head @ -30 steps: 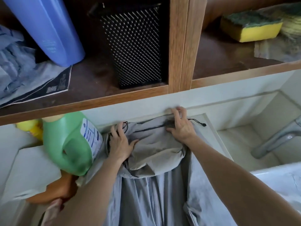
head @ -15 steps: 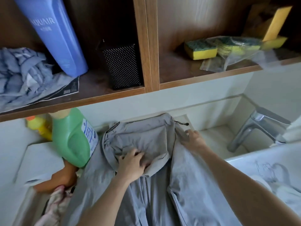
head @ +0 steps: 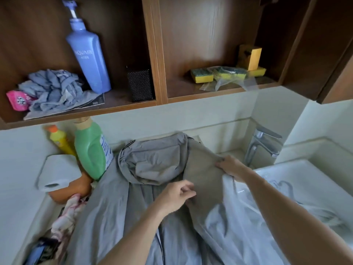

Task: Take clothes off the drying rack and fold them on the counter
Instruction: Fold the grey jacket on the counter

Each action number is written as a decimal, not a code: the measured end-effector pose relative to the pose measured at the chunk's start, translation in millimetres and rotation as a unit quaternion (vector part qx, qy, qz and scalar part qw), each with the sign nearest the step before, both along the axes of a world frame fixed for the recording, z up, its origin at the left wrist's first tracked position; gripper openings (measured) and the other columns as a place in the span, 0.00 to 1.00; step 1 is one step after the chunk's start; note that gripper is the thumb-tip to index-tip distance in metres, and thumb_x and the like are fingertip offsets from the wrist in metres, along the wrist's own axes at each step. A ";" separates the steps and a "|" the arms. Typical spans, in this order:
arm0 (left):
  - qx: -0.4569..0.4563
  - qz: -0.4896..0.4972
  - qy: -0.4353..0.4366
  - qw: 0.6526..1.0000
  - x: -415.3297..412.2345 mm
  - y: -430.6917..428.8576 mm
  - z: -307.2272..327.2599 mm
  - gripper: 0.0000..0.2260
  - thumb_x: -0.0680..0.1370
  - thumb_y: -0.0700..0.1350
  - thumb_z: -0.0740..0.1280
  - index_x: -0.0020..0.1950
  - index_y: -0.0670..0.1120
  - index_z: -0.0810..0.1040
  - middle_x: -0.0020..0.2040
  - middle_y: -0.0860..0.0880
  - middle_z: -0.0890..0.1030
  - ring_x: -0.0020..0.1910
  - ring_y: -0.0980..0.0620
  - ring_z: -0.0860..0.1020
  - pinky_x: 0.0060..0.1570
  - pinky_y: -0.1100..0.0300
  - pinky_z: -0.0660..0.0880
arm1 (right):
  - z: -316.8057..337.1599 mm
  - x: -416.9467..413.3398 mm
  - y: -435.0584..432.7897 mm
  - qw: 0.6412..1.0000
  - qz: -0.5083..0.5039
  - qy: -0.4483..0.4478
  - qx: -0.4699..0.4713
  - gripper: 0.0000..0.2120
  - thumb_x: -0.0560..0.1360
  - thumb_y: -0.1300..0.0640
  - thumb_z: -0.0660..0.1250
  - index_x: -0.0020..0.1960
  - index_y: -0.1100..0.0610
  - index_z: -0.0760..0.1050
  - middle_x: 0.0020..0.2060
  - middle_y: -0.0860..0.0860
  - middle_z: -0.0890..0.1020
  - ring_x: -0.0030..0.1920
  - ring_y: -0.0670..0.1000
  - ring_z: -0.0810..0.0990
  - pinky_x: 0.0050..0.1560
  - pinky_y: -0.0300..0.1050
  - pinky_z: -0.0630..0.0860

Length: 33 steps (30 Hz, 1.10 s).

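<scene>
On the worktop [head: 21,203], a grey jacket [head: 158,165] is pinched by the left hand [head: 175,197] and gripped by the right hand [head: 232,167]; its side should be pulled flat.

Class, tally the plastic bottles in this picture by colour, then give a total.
Blue bottle: 1
Green bottle: 1
Yellow bottle: 1
Total: 3
The orange thing under the toilet roll is too hidden to class.
</scene>
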State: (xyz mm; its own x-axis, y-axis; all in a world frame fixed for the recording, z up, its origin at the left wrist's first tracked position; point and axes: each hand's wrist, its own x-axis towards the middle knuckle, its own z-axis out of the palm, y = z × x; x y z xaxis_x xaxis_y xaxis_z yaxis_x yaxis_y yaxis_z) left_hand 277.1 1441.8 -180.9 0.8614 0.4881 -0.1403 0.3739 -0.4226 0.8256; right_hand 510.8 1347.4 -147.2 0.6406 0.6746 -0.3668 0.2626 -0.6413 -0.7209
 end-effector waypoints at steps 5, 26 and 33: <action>-0.283 0.067 -0.079 0.954 37.9 -46.4 25.5 0.31 0.68 0.68 0.73 0.66 0.54 0.74 0.62 0.55 0.81 0.64 0.56 0.78 0.68 0.51 0.71 | 59.8 -33.5 -14.2 0.971 0.116 0.171 0.118 0.15 0.78 0.59 0.69 0.64 0.51 0.75 0.44 0.52 0.85 0.41 0.45 0.83 0.40 0.37 0.77; -0.024 0.312 -0.114 0.943 12.5 -6.1 84.3 0.21 0.75 0.43 0.74 0.66 0.49 0.74 0.58 0.49 0.76 0.58 0.50 0.77 0.62 0.55 0.74 | 69.1 -89.0 -30.2 0.950 0.128 0.215 0.187 0.08 0.77 0.58 0.69 0.55 0.59 0.78 0.45 0.57 0.81 0.41 0.52 0.80 0.41 0.45 0.76; -0.162 0.066 -0.028 0.984 -14.9 -56.5 155.6 0.34 0.75 0.66 0.67 0.76 0.61 0.58 0.64 0.59 0.76 0.53 0.61 0.75 0.52 0.64 0.69 | 98.2 -92.3 9.3 0.950 -0.018 0.134 0.281 0.00 0.76 0.62 0.68 0.46 0.59 0.78 0.41 0.60 0.82 0.39 0.54 0.81 0.43 0.49 0.80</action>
State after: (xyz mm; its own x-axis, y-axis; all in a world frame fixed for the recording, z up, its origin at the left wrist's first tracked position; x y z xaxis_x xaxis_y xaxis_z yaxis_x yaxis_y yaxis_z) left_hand 262.2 1385.3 -25.3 0.8048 0.5332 -0.2607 0.3578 -0.0854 0.9299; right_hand 418.5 1356.6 -49.0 0.6009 0.7919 -0.1086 0.0057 -0.1401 -0.9901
